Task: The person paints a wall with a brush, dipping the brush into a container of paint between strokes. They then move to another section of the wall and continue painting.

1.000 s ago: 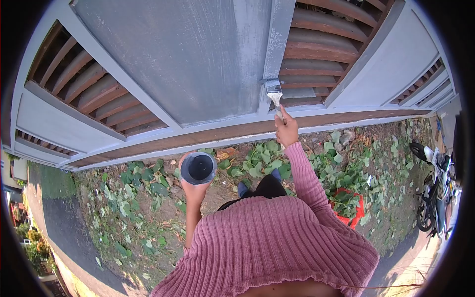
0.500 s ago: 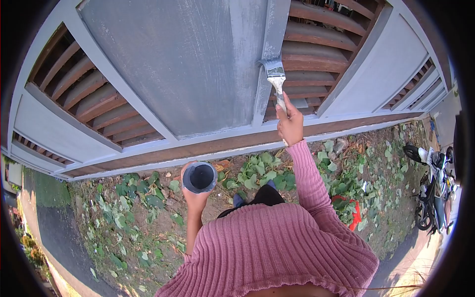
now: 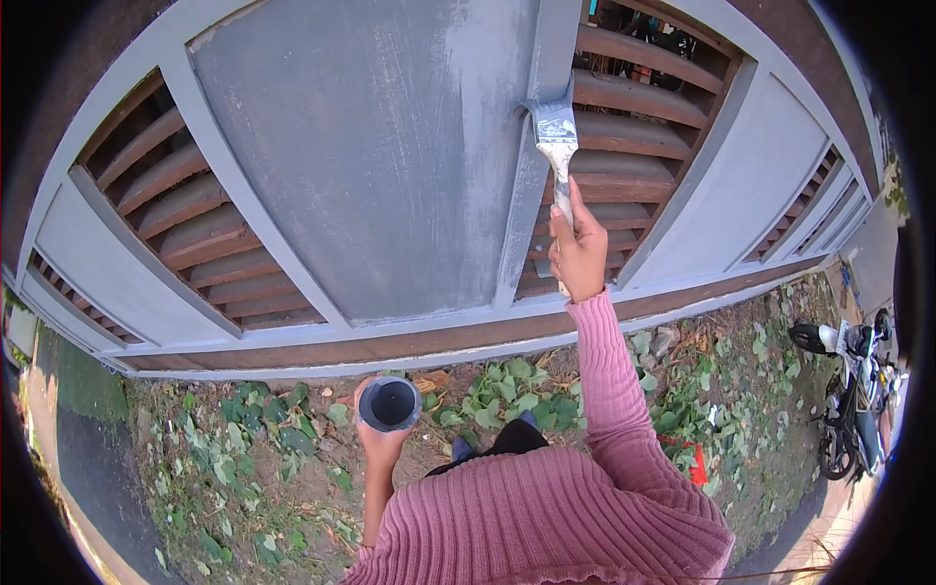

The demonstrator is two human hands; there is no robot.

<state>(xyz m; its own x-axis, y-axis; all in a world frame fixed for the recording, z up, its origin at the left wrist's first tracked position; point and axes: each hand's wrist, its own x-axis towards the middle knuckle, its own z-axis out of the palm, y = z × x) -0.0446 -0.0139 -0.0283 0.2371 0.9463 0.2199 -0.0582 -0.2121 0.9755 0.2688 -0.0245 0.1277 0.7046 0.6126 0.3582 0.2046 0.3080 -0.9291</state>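
My right hand [image 3: 582,249] is closed around the pale handle of a paintbrush [image 3: 557,146]. Its bristles, wet with grey paint, press against a narrow upright wooden post [image 3: 552,58] between the grey panel and the louvres. Down by my body on the left, my left hand [image 3: 381,444] grips a cup of dark grey paint [image 3: 390,402], its mouth facing up. The wide grey panel [image 3: 361,166] left of the post looks streaky, with paler strokes along its right side.
Brown louvre slats [image 3: 634,136] lie right of the post, more slats [image 3: 200,214] on the left. Leafy creepers [image 3: 507,390] cover the soil at my feet. A red object [image 3: 698,464] lies on the ground, and a parked motorcycle [image 3: 856,400] stands far right.
My right hand has moved the brush up along the post. The view has tilted upward a little, and the paint cup stays in my left hand.
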